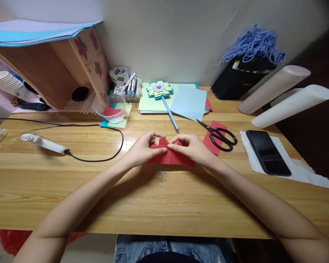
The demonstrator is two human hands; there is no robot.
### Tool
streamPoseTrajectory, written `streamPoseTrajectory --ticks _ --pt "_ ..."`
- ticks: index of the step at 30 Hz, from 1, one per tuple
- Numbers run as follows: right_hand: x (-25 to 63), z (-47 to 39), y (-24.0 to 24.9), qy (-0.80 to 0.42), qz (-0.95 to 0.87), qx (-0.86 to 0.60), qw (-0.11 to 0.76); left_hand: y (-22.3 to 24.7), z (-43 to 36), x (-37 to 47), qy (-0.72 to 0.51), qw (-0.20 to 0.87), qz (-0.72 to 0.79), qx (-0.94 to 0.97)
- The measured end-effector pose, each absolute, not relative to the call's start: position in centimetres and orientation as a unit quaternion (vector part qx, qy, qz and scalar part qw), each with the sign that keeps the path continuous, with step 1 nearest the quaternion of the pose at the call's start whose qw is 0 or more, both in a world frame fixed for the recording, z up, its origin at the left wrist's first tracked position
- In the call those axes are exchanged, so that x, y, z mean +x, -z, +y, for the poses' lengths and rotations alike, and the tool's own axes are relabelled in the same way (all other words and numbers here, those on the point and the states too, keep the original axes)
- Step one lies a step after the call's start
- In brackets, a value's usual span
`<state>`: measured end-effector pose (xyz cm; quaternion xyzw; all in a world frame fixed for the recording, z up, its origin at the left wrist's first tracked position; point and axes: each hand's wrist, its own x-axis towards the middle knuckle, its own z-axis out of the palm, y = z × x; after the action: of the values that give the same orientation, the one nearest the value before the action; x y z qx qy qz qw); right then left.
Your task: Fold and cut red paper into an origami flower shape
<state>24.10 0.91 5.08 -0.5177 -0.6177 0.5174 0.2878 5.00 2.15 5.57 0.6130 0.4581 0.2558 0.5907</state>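
Observation:
A folded piece of red paper (171, 157) is held between both hands near the middle of the wooden table. My left hand (145, 149) pinches its left side, thumb on the near face. From the right, my right hand (190, 147) grips the upper edge, its thumb almost touching the left one. Creases and small raised points show along the paper's top. Just right of my right hand, black-handled scissors (221, 137) lie partly over another red sheet (212, 140). Beyond the hands, a layered paper flower (159, 89) with a blue stem rests on coloured sheets.
A hot glue gun (44, 143) with a looping black cable lies left. Behind are a clear bowl (111, 109), a marker box (130, 89) and an open cardboard box (90, 65). A phone (268, 151), white paper rolls (290, 106) and a black holder (233, 80) stand or lie right.

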Motion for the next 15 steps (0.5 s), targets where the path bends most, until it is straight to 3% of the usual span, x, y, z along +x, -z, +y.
streamPoseTrajectory --ticks 8,15 --pt "24.6 1.5 -4.4 -0.561 -0.58 -0.513 0.292 -7.3 3.1 3.9 -0.214 0.611 0.475 0.597" --pt "24.4 1.5 -4.3 -0.573 -0.593 -0.496 0.272 -6.2 4.1 2.9 -0.143 0.641 0.471 0.589"
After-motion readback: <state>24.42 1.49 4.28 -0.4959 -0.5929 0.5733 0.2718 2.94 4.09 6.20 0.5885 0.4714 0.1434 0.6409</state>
